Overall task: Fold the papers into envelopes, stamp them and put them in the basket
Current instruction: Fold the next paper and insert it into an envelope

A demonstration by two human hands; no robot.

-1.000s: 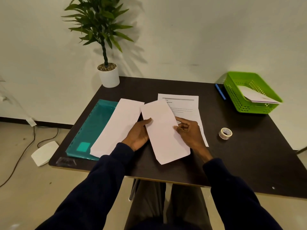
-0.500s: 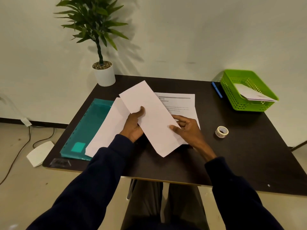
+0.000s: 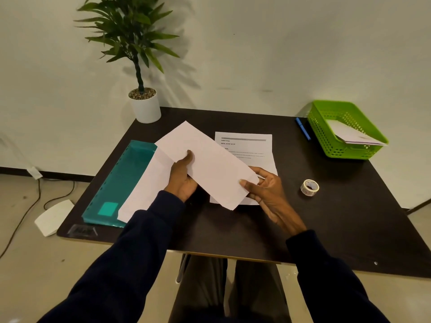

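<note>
Moved: sheet [image 3: 210,164] has turned further aslant since a second ago and is raised off the table.
Left hand [image 3: 182,180]: pinches the sheet's long edge, thumb on top.
Right hand [image 3: 265,192]: pinches its near corner, thumb on top.
Done: one envelope [image 3: 349,136] lies in the basket [image 3: 345,152], well right of the grip.
Left: the held sheet seems only half-folded and unstamped; a second sheet [image 3: 149,183] waits just left of the grip, with the tape [image 3: 309,187] to its right.

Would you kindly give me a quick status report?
Left hand and right hand pinch the folded paper, held off table. Green basket far right, white paper inside. Tape roll nearby, not blocking.
</note>
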